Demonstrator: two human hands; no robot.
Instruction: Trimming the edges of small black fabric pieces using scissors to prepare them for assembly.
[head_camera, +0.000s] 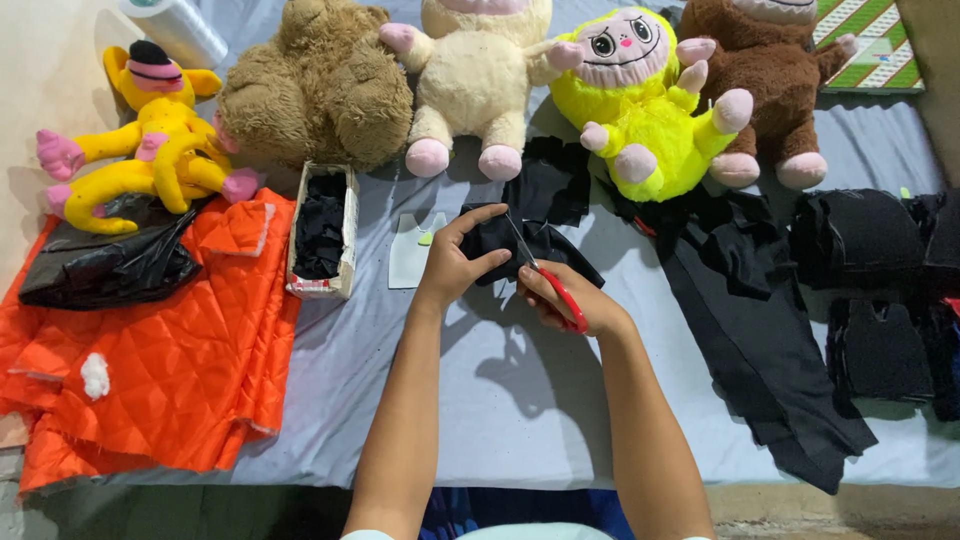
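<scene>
Grey-covered table (520, 420), pale wall (40, 100)

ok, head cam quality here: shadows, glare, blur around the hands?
Head view: sharp overall, no motion blur on the left hand or right hand; hard arm shadows fall on the grey sheet below them; black fabric reads as a detail-less dark mass; mild sheen on the black plastic bag; upper left corner overexposed.

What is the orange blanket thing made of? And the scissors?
The orange sheet looks like quilted fabric: stitched diamond pattern, white stuffing poking out. The scissors in the right hand seem to have shiny metal blades and smooth red handles, probably plastic.
</scene>
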